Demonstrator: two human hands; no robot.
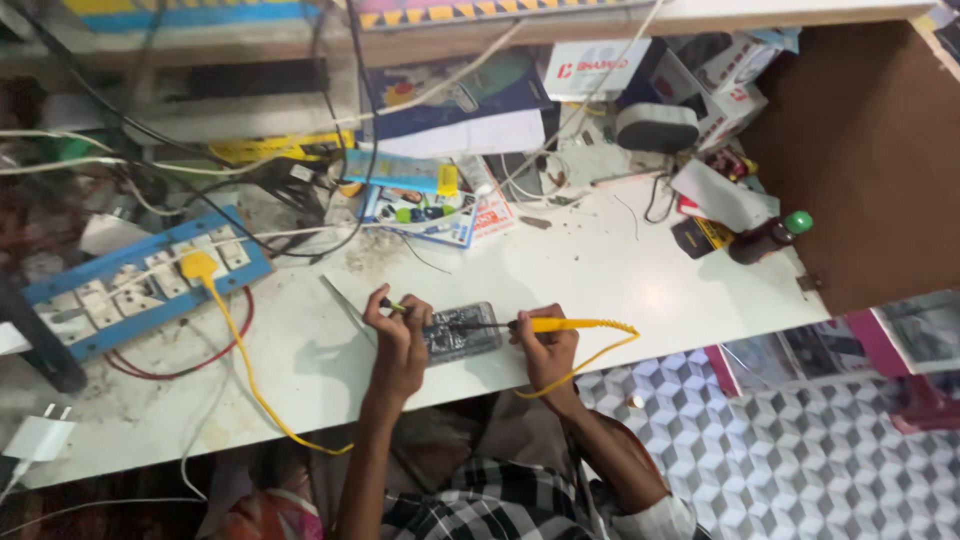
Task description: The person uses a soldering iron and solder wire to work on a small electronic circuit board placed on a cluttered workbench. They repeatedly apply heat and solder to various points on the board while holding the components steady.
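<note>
Soldering goes best if the left hand [398,335], pinching a thin tool, steadies the circuit board [460,332] at the bench's [600,270] front edge while the right hand [545,345], gripping the yellow iron [565,325], touches lightly.

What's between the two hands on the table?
In the head view, a small dark circuit board lies between the left hand and the right hand, which holds a yellow soldering iron.
</note>
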